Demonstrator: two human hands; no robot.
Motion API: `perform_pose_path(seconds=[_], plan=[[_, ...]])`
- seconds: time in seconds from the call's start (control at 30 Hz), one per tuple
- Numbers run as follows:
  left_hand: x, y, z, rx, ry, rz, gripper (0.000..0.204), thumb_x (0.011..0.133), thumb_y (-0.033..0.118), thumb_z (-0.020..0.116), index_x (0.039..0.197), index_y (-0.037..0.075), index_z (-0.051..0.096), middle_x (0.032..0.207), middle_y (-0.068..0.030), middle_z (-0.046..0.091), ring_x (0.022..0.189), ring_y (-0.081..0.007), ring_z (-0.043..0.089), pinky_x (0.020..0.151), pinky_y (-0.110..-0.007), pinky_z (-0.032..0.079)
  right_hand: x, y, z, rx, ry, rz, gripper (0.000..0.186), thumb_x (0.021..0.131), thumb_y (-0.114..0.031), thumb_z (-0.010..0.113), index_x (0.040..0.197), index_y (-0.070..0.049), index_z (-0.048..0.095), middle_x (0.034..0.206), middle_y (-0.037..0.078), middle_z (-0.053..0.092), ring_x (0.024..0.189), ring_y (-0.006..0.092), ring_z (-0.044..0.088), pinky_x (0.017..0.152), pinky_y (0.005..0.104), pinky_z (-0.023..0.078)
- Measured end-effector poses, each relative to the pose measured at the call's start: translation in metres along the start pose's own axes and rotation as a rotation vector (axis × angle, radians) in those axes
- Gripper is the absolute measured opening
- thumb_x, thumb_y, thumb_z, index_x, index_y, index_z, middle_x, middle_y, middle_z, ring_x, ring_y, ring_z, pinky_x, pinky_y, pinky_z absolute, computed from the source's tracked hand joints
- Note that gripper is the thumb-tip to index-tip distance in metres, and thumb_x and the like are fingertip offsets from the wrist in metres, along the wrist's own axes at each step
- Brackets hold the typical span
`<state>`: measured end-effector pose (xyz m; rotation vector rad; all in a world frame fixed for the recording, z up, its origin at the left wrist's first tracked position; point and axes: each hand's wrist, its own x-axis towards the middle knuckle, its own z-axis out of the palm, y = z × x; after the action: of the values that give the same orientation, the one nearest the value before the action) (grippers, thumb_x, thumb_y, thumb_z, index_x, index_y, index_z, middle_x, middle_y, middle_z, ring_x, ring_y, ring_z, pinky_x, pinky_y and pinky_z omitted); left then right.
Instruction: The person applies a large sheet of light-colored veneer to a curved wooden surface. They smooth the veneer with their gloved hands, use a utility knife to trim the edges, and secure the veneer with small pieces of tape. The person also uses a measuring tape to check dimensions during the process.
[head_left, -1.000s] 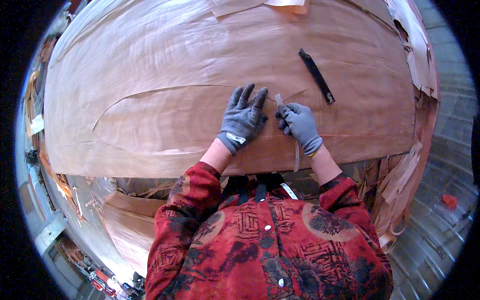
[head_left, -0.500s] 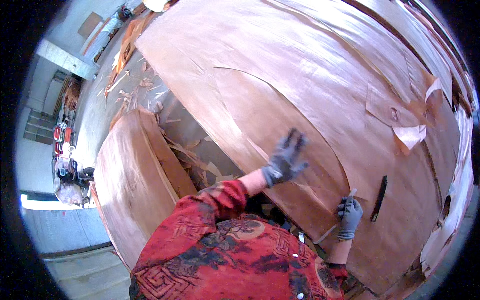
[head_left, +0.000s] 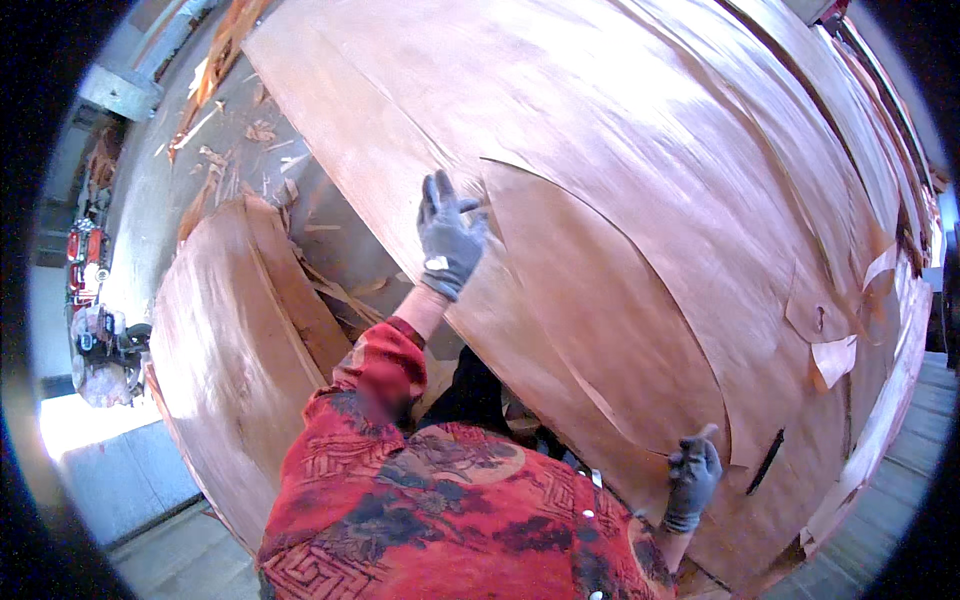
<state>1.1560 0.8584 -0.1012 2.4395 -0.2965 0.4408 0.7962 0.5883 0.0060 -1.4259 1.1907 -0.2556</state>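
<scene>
The large sheet of thin reddish-brown wood (head_left: 590, 110) sprawled in front of the person, its near edge slanting past the patterned red shirt (head_left: 440, 515). On it lay a long, rounded section of darker brown (head_left: 610, 310), bounded on its far side by a thin curving line; whether that line was a cut, a split or an overlap, I could not tell.

The left hand (head_left: 452, 240), in a grey glove, was reached out near the sheet's near edge, just beside the upper end of the rounded section. It gripped nothing: the fingers were extended, the thumb stood out to the side, and I could not make out whether the palm touched the wood.

The right hand, (head_left: 693, 482) gloved in the same grey, was near the lower end of the curve. Its fingers were curled in a pinch on a pale strip (head_left: 709, 431) — only a small, blurred tip showed above them.

Just beyond that hand, a narrow black bar (head_left: 766, 462) lay slantwise on the sheet. Farther right was a loose piece of veneer (head_left: 805, 300) with a small hole in it, near a paler, folded flap (head_left: 834, 360). To the person's left stood another pile of wood sheets (head_left: 225, 330), with torn scraps (head_left: 340, 292) strewn beside it.
</scene>
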Motion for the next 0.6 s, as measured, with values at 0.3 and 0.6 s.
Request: perform_pose_path(seconds=[0.3, 0.6], plan=[[-0.006, 0.033, -0.001, -0.236, -0.117, -0.178, 0.064, 0.071, 0.021, 0.070, 0.127, 0.006, 0.043, 0.141, -0.0260, 0.020, 0.134, -0.0403, 0.007, 0.106, -0.049, 0.014, 0.032, -0.067, 0.174, -0.160, -0.283, -0.066, 0.027, 0.091, -0.028, 0.053, 0.078, -0.005, 0.060, 0.055, 0.001, 0.053, 0.041, 0.0049, 0.043, 0.038, 0.0189, 0.031], [0.014, 0.025, 0.014, -0.328, 0.020, -0.401, 0.092, 0.073, 0.023, 0.069, 0.138, -0.004, 0.010, 0.128, -0.0127, 0.048, 0.135, -0.0386, 0.006, 0.105, -0.047, 0.012, 0.077, -0.087, 0.231, -0.201, -0.445, -0.085, 0.026, 0.091, -0.025, 0.052, 0.081, -0.003, 0.060, 0.057, 0.002, 0.056, 0.043, 0.0055, 0.045, 0.039, 0.0201, 0.033]])
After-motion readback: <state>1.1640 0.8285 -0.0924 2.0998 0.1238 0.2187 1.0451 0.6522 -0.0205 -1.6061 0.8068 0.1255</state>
